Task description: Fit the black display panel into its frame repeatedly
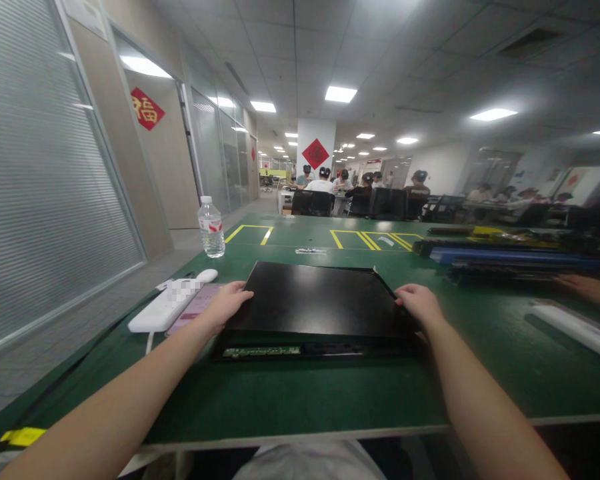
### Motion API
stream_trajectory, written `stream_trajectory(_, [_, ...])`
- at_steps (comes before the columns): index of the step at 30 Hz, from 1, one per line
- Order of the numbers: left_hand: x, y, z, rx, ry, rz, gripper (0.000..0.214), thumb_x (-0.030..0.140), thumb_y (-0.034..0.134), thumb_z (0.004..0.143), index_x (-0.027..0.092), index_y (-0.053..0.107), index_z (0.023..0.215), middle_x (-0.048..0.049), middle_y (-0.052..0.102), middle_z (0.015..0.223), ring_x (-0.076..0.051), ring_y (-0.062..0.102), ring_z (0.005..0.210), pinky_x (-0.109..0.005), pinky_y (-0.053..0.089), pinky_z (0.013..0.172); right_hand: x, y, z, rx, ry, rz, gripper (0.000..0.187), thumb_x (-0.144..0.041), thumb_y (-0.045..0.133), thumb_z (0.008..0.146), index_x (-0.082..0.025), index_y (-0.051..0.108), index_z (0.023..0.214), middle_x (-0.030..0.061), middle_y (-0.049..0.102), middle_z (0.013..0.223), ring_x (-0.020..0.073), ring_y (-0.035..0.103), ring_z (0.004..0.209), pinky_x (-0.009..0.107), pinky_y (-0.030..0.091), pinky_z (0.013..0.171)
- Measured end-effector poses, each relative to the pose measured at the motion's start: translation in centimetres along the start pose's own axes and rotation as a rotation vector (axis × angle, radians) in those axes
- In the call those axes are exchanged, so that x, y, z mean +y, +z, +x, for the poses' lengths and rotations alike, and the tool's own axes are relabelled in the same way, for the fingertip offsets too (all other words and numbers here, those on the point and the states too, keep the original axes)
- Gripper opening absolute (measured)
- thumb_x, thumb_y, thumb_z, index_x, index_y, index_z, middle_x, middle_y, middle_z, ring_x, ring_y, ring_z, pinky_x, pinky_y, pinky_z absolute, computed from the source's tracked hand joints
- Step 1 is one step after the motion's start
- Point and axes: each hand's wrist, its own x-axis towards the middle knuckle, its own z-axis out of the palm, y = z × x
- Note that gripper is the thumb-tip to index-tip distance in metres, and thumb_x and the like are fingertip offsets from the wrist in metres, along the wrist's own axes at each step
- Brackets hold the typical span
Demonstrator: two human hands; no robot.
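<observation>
The green table (300, 400) spread out before me, and near my side of it was the black panel (320, 300), over a dark casing (360, 349) whose front strip showed below. A white power strip (147, 319) lay to the left. My left hand (230, 303) gripped the panel's left edge, thumb on top; my right hand (420, 303) had its fingers closed on the right edge. A green circuit board (261, 351) showed in the casing's front.
</observation>
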Motion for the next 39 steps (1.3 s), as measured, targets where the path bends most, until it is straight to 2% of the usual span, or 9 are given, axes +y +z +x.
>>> stream_trajectory(8, [0.5, 0.0, -0.3, 0.029, -0.011, 0.017, 0.019, 0.015, 0.076, 0.063, 0.020, 0.073, 0.081, -0.0050, 0.077, 0.073, -0.025, 0.073, 0.069, -0.030, 0.056, 0.063, -0.1, 0.1, -0.1, 0.004, -0.019, -0.012, 0.015, -0.024, 0.064, 0.080, -0.020, 0.077, 0.085, 0.0048, 0.076, 0.075, 0.0200, 0.067, 0.071, 0.027, 0.043, 0.059])
stream_trajectory(18, [-0.2, -0.4, 0.3, 0.014, 0.018, 0.060, 0.022, 0.020, 0.077, 0.059, 0.019, 0.073, 0.080, -0.0062, 0.078, 0.077, -0.026, 0.073, 0.071, -0.030, 0.055, 0.063, -0.9, -0.3, -0.6, -0.002, -0.030, -0.047, 0.016, -0.023, 0.062, 0.081, -0.021, 0.077, 0.085, 0.0051, 0.076, 0.077, 0.0209, 0.068, 0.076, 0.027, 0.042, 0.061])
stream_trajectory(24, [-0.3, -0.3, 0.5, -0.014, -0.017, 0.118, 0.026, 0.022, 0.071, 0.063, 0.018, 0.071, 0.088, -0.0041, 0.076, 0.072, -0.026, 0.073, 0.070, -0.031, 0.056, 0.065, -0.6, 0.0, -0.2, -0.010, -0.015, -0.082, 0.021, -0.025, 0.059, 0.083, -0.021, 0.078, 0.091, 0.0032, 0.077, 0.079, 0.0206, 0.069, 0.078, 0.027, 0.042, 0.063])
stream_trajectory(32, [-1.2, -0.8, 1.6, -0.006, 0.048, 0.276, 0.027, 0.029, 0.069, 0.063, 0.018, 0.070, 0.088, -0.0063, 0.079, 0.083, -0.029, 0.075, 0.080, -0.033, 0.056, 0.069, -0.3, 0.1, -0.2, 0.002, -0.032, -0.073, 0.023, -0.024, 0.058, 0.081, -0.021, 0.078, 0.092, 0.0042, 0.077, 0.079, 0.0207, 0.070, 0.078, 0.027, 0.042, 0.062])
stream_trajectory(39, [-0.7, -0.6, 1.1, -0.012, 0.040, 0.309, 0.026, 0.028, 0.067, 0.066, 0.018, 0.070, 0.090, -0.0074, 0.079, 0.087, -0.028, 0.075, 0.081, -0.033, 0.055, 0.070, -0.8, -0.2, -0.6, -0.015, -0.020, -0.085, 0.022, -0.023, 0.059, 0.080, -0.021, 0.078, 0.091, 0.0035, 0.077, 0.081, 0.0203, 0.069, 0.079, 0.027, 0.043, 0.062])
